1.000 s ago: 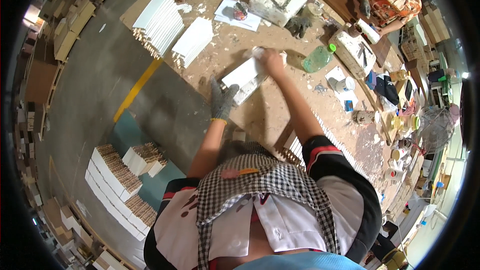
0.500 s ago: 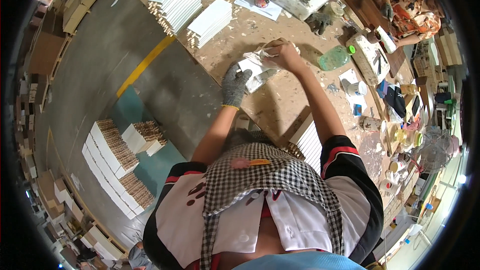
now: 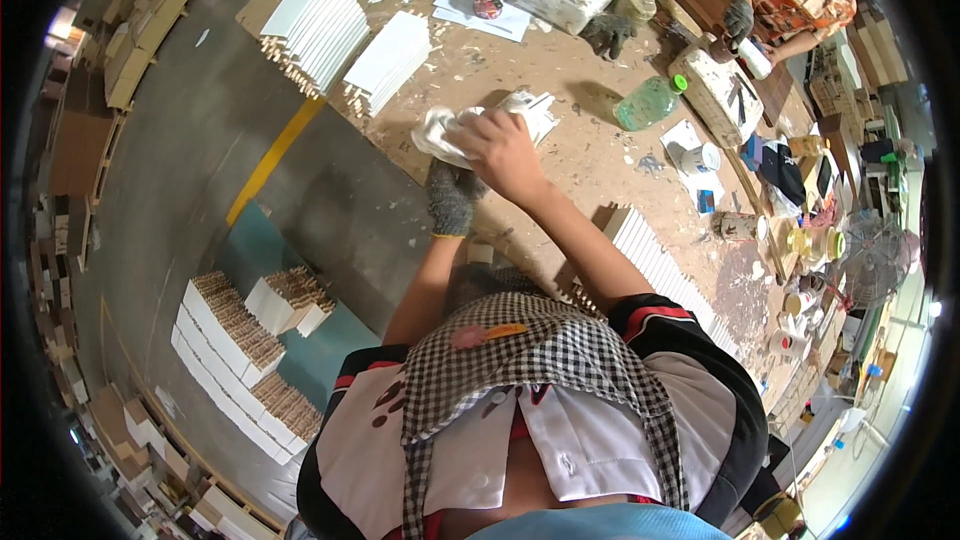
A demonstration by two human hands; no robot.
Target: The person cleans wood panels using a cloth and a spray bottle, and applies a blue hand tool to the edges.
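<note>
My right hand (image 3: 503, 152) is bare and closed on a crumpled white cloth (image 3: 436, 136), pressing it over a white-faced board (image 3: 541, 118). The board's far end sticks out beyond my knuckles. At its near end is my left hand (image 3: 455, 202), in a grey knit glove with a yellow cuff. The left fingertips are hidden under the cloth and my right hand; the glove stays at the board's edge, gripping it. Both hands are above the near left edge of the stained brown worktable (image 3: 555, 202).
White board stacks stand at the table's far left (image 3: 318, 25) and near my right arm (image 3: 655, 250). A green bottle (image 3: 645, 108), grey glove (image 3: 608, 35), white cup (image 3: 702, 158) and fan (image 3: 870, 260) are rightward. A co-worker's gloved hand (image 3: 738, 18) is far right. More boards (image 3: 235, 340) lie lower left.
My right hand has swept the cloth leftward and nearer, across the board toward my gloved left hand, covering its fingers. The view has shifted a little.
</note>
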